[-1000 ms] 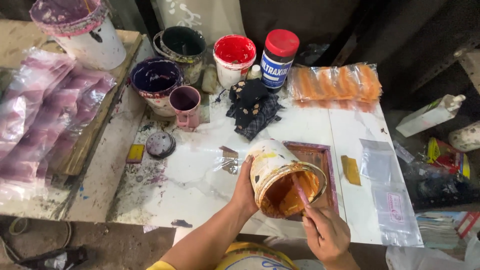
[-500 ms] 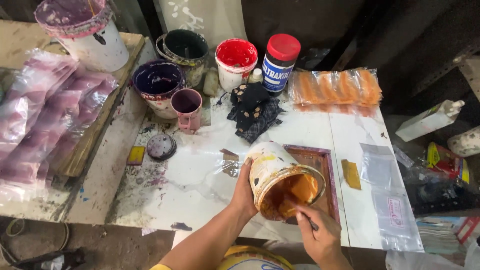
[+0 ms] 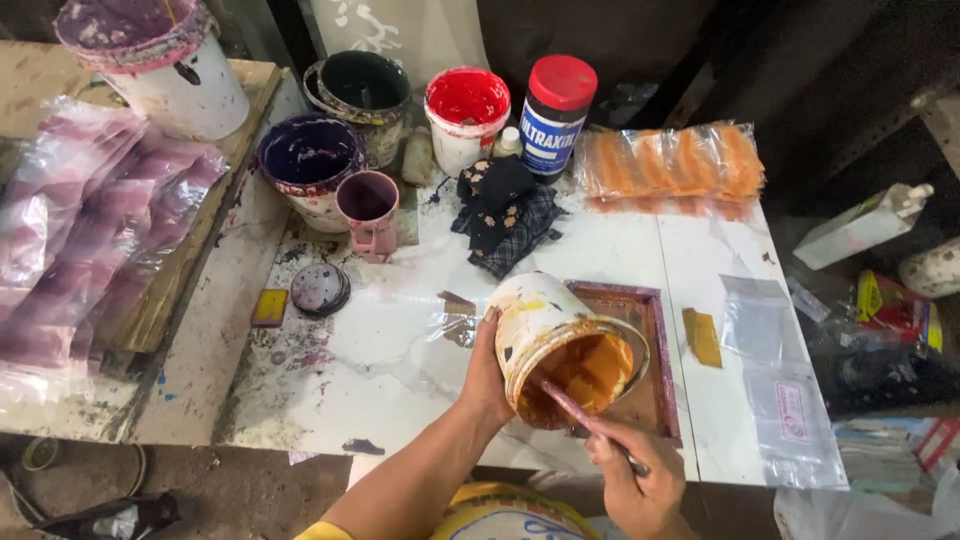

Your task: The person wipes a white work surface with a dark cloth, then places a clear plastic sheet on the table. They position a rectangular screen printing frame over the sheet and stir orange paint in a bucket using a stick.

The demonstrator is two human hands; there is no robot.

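My left hand (image 3: 487, 378) grips the side of a white paint can (image 3: 545, 322) smeared with orange, tilted toward me over the white table (image 3: 400, 330). Orange paint (image 3: 585, 372) coats its inside. My right hand (image 3: 637, 482) holds a thin stirring stick (image 3: 572, 409) whose tip is down in the paint. The can hangs above a small wooden-framed screen (image 3: 652, 350) stained orange-brown.
At the back stand a purple-stained cup (image 3: 367, 205), a purple paint tub (image 3: 305, 160), a dark tub (image 3: 358, 88), a red tub (image 3: 466, 108) and a red-lidded jar (image 3: 555, 105). A dark rag (image 3: 505, 215), bagged orange pieces (image 3: 670, 165), a small plastic bag (image 3: 775, 385) and purple-stained bags (image 3: 90, 240) lie around.
My right hand has shifted the stick lower and to the left inside the can, stirring. The can stays tilted in my left hand.
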